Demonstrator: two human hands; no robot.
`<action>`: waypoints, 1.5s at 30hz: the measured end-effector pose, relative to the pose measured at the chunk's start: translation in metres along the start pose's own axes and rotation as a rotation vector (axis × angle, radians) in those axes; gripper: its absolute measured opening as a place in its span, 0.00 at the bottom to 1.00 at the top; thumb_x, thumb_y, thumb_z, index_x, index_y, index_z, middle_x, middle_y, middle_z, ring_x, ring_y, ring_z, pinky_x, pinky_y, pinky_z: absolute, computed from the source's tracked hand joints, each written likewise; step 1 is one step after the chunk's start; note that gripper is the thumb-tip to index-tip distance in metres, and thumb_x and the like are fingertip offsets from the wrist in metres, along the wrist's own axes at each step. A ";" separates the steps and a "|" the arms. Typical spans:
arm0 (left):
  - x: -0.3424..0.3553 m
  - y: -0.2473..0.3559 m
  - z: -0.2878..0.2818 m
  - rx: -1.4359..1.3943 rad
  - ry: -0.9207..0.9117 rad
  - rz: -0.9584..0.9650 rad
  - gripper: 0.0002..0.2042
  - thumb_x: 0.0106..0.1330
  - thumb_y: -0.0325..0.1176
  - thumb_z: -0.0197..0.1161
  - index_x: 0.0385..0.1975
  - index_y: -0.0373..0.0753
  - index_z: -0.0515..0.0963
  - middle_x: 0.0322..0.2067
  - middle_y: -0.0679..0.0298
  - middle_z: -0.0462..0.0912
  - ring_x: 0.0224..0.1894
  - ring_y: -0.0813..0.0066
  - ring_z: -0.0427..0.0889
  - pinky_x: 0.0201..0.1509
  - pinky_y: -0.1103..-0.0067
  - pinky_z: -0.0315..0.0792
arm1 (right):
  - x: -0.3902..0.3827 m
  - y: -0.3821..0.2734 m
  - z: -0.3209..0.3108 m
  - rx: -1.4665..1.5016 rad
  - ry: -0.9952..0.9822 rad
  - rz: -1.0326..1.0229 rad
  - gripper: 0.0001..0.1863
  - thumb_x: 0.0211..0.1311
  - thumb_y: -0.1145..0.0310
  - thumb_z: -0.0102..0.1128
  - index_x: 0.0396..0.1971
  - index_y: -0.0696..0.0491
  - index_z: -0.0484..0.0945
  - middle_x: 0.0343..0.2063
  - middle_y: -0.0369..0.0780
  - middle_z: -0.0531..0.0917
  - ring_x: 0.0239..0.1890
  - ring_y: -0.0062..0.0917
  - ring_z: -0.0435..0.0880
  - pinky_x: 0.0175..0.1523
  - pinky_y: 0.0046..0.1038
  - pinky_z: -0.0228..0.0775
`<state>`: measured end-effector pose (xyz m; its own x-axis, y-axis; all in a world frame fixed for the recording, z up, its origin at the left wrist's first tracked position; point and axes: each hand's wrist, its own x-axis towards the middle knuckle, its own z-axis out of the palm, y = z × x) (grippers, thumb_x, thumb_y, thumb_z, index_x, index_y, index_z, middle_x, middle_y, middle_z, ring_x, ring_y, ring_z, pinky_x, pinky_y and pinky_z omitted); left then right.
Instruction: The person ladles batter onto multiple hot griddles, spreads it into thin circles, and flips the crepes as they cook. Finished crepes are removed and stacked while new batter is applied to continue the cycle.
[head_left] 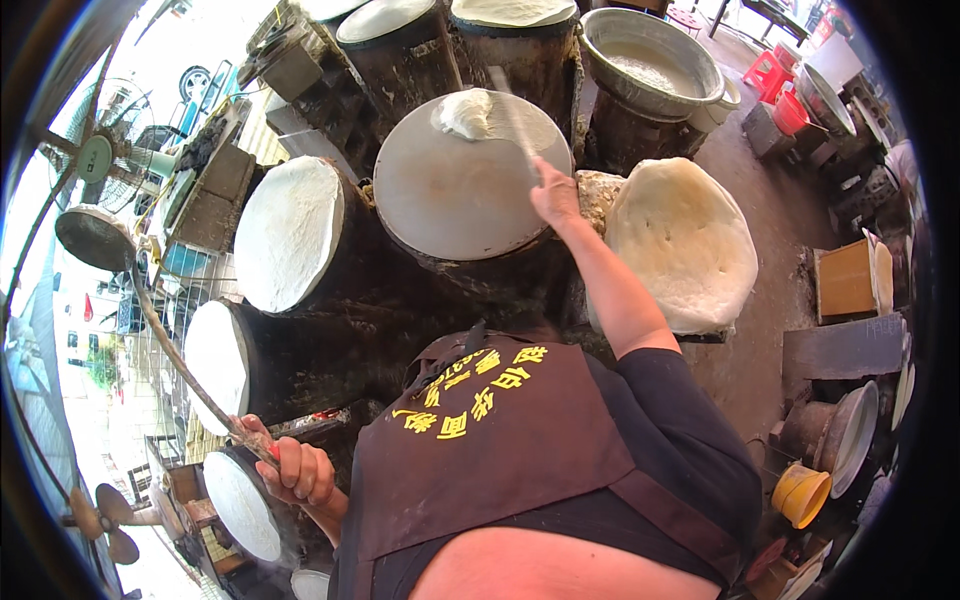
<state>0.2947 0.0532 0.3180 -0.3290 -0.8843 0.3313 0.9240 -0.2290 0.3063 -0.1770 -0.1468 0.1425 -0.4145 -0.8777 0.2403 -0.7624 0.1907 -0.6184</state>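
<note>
My right hand (555, 195) is closed around a long, pale, flat scraper (517, 122), which is smeared by motion. Its blade lies over the far part of a round griddle (450, 205), beside a mound of white batter (465, 113). A thin batter layer shows around the mound, while the griddle's near part is bare. At the lower left, my left hand (295, 468) grips the handle of a long ladle, with its dark round bowl (93, 238) held up at the far left. Right of the griddle lies a stack of pale round flatbreads (685, 245).
More round griddles (290, 235) covered in white curve along my left, with others (385, 18) behind. A metal basin (703, 98) of batter stands at the back right. Fans (95, 155) stand at far left. Red stools (765, 75) and a yellow bucket (800, 495) are at right.
</note>
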 end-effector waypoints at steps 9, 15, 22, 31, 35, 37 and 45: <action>0.008 -0.038 0.013 0.034 0.066 -0.041 0.28 0.71 0.33 0.52 0.68 0.51 0.50 0.20 0.65 0.64 0.11 0.85 0.62 0.10 0.87 0.66 | 0.022 0.007 -0.008 0.166 -0.141 -0.155 0.26 0.50 0.73 0.52 0.53 0.44 0.73 0.40 0.48 0.82 0.42 0.45 0.81 0.49 0.40 0.74; 0.013 -0.055 0.022 0.105 0.104 -0.074 0.28 0.72 0.34 0.50 0.69 0.50 0.48 0.18 0.69 0.62 0.10 0.87 0.59 0.08 0.88 0.63 | 0.030 -0.023 -0.004 0.073 -0.338 -0.056 0.28 0.49 0.75 0.53 0.54 0.43 0.73 0.37 0.48 0.83 0.43 0.43 0.82 0.48 0.40 0.74; -0.002 -0.060 0.026 0.084 0.207 0.007 0.29 0.71 0.33 0.52 0.69 0.50 0.48 0.17 0.70 0.61 0.10 0.88 0.58 0.08 0.88 0.62 | 0.049 0.014 -0.008 0.168 -0.248 -0.149 0.28 0.47 0.76 0.51 0.52 0.44 0.75 0.42 0.47 0.82 0.45 0.42 0.81 0.52 0.36 0.73; -0.001 -0.067 0.041 0.090 0.214 0.029 0.27 0.73 0.34 0.49 0.69 0.49 0.48 0.18 0.70 0.59 0.10 0.90 0.55 0.08 0.90 0.57 | 0.038 -0.005 -0.013 0.241 -0.514 -0.250 0.30 0.48 0.77 0.52 0.56 0.47 0.74 0.41 0.49 0.83 0.43 0.36 0.83 0.49 0.34 0.72; 0.000 -0.067 0.048 0.085 0.217 0.066 0.26 0.73 0.34 0.48 0.69 0.47 0.49 0.18 0.69 0.59 0.10 0.91 0.53 0.07 0.90 0.55 | 0.093 0.089 0.003 0.220 -0.235 -0.327 0.32 0.46 0.79 0.53 0.57 0.44 0.73 0.41 0.47 0.83 0.42 0.27 0.82 0.51 0.27 0.71; -0.007 -0.072 0.052 0.106 0.234 0.116 0.26 0.74 0.34 0.47 0.69 0.46 0.48 0.19 0.69 0.59 0.09 0.91 0.52 0.07 0.90 0.54 | 0.098 0.035 -0.024 0.094 -0.414 -0.114 0.32 0.48 0.79 0.52 0.58 0.44 0.73 0.41 0.47 0.83 0.42 0.29 0.81 0.53 0.27 0.69; -0.023 -0.082 0.059 0.110 0.305 0.160 0.26 0.74 0.35 0.47 0.69 0.49 0.48 0.20 0.70 0.60 0.11 0.90 0.55 0.07 0.90 0.56 | 0.081 0.018 -0.034 0.283 -0.712 -0.158 0.31 0.51 0.79 0.52 0.58 0.44 0.73 0.20 0.34 0.73 0.15 0.17 0.70 0.21 0.23 0.68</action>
<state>0.2154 0.1163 0.3383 -0.0934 -0.9900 0.1060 0.9272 -0.0477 0.3716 -0.2410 -0.1997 0.1762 0.1799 -0.9741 -0.1371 -0.5903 0.0046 -0.8072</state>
